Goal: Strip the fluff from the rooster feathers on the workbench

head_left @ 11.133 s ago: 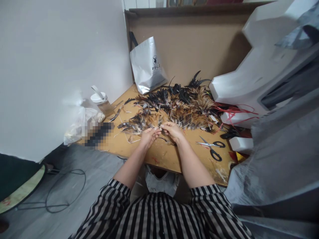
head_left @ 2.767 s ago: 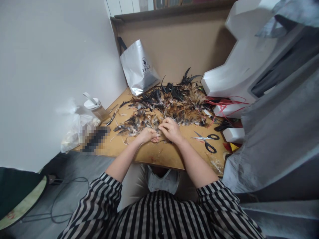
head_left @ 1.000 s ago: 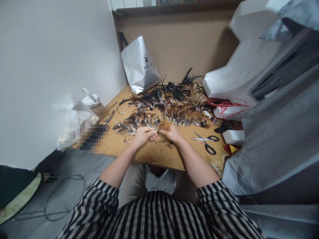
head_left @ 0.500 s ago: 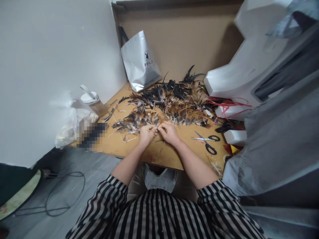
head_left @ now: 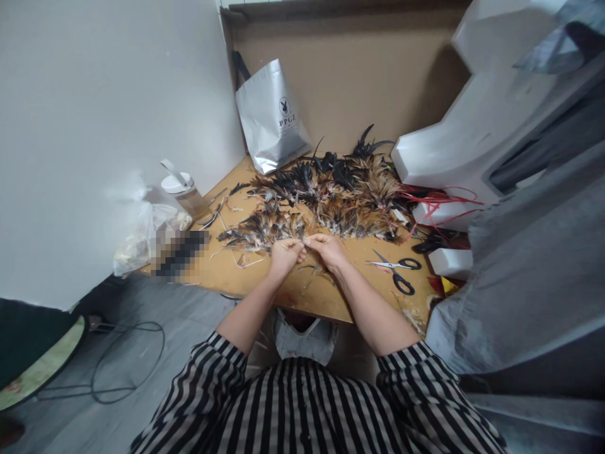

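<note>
Looking down through the head view, one finds both hands at the near edge of a wooden table [head_left: 302, 295]. The left hand [head_left: 285, 253] and right hand [head_left: 329, 249] meet fingertip to fingertip with fingers curled. Each pinches the same small tuft [head_left: 305, 240] of brown feathers, though the detail of the grip is too small to make out. The tuft sits at the near rim of the feather heap [head_left: 340, 189], which lies directly beyond both hands and stretches crosswise, left to right, over the table. A looser run of feathers [head_left: 255, 230] trails off to the left, so the left hand is the nearer to it. Scissors [head_left: 397, 273] lie flat to the right of the right hand, apart from it, blades pointing left towards it. A silver bag [head_left: 274, 116] leans at the back wall. A capped bottle [head_left: 185, 192] stands far left.
</note>
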Demonstrator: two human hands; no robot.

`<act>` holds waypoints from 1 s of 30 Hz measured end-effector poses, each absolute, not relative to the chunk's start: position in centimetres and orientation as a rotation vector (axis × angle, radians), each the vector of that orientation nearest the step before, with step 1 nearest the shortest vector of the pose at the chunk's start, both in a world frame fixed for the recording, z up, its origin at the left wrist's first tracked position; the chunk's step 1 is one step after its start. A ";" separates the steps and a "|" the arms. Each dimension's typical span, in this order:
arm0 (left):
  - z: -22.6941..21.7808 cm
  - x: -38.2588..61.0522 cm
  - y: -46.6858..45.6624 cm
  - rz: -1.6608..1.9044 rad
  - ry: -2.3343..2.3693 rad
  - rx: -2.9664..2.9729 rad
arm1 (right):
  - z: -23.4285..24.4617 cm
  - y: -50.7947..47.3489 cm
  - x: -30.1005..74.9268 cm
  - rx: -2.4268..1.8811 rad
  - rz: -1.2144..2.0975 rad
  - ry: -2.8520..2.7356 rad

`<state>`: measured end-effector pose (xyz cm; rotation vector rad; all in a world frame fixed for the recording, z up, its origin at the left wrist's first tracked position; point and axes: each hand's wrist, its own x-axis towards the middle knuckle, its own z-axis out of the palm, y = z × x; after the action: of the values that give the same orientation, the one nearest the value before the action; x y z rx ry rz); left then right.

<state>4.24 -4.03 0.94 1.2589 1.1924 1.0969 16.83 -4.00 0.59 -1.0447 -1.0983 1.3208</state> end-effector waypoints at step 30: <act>4.5 -0.4 -3.2 0.715 1.009 1.306 | 0.2 -3.6 17.2 -0.933 1.622 -1.006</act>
<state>-0.39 -3.25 4.53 1.3056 1.0091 0.7146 17.22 -3.61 0.20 -0.9328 -1.0058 1.6216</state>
